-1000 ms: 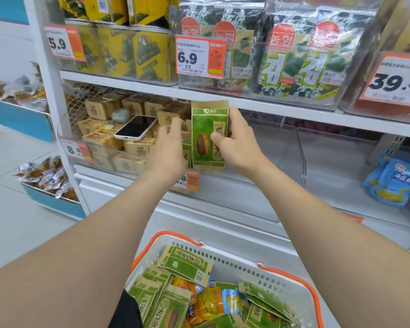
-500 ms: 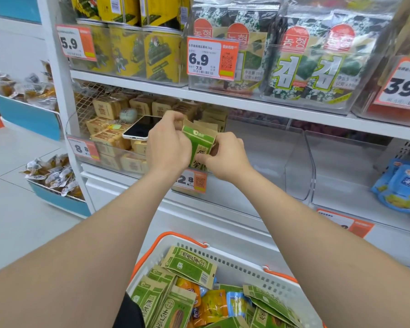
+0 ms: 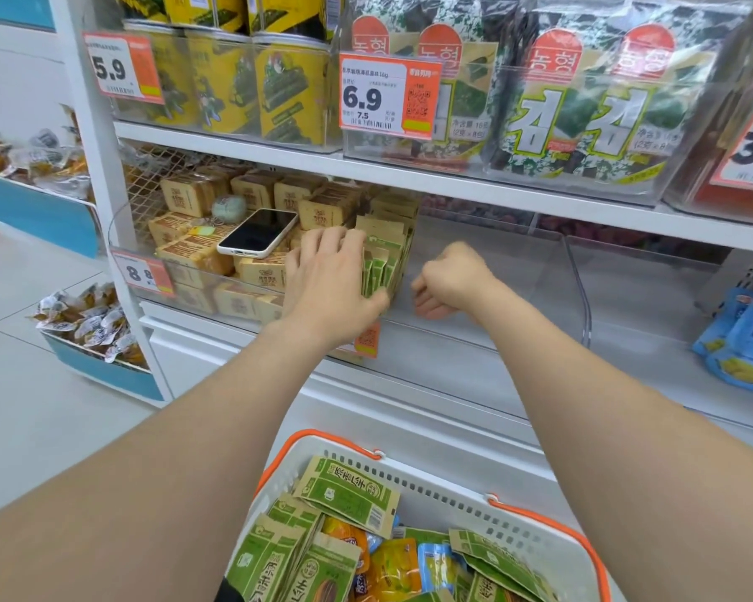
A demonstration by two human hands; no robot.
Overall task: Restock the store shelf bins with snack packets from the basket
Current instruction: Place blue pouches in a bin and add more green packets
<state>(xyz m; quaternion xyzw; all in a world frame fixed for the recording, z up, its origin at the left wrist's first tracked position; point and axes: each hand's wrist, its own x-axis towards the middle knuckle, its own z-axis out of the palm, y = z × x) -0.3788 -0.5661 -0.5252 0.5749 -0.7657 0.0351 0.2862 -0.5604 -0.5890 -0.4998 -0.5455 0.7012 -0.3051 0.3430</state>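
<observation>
Presently at the placing step: a row of green packets [image 3: 385, 265] stands upright at the left end of the clear bin [image 3: 577, 280] on the middle shelf. The left hand [image 3: 329, 282] lies against the row's left side, fingers reaching over the packet tops and thumb across the front, steadying rather than gripping. The right hand [image 3: 448, 280] hangs just right of the row, apart from it, with fingers curled in and holding nothing. To the right of the row the bin's floor shows bare. The basket [image 3: 544, 521] below holds loose green packets [image 3: 348, 488] of the same kind, mixed with orange and blue ones. Judged next move: the free hand drops to the basket, takes a green packet and sets it upright against the right end of the row, while the other hand guards the row from toppling.
</observation>
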